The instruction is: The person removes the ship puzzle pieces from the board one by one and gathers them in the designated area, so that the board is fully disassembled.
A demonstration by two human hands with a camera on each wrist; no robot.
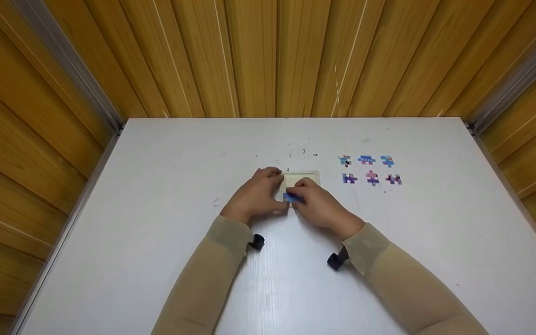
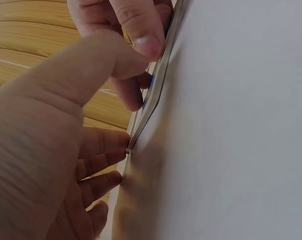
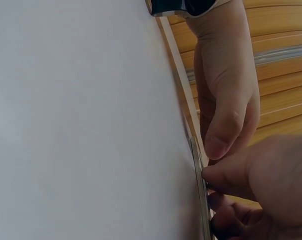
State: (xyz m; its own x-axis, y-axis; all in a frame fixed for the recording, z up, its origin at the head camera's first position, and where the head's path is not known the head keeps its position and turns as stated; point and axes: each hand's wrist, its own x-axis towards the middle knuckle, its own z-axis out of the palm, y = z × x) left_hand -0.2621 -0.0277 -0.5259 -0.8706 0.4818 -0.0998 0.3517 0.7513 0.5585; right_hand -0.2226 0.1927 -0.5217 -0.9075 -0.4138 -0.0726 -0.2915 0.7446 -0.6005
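Observation:
A small light-coloured puzzle tray [image 1: 315,175] with a raised rim lies on the white table. My left hand [image 1: 259,193] holds it by the left side, thumb at the near edge and fingers spread along the rim. In the tray's near left corner is a blue puzzle piece [image 1: 288,197], which my right hand [image 1: 318,205] pinches between thumb and fingers. Those fingers partly cover the piece. The left wrist view shows the tray rim [image 2: 156,95] edge-on, with both hands meeting at it. From the right wrist, the tray edge [image 3: 200,185] also appears edge-on beneath the fingertips.
Several loose puzzle pieces lie in two rows to the right of the tray, among them a pink one [image 1: 372,178] and a blue one [image 1: 366,159]. Small dark marks speckle the table [image 1: 179,153] beyond the tray. Wood-look panels [image 1: 249,56] stand behind and at both sides.

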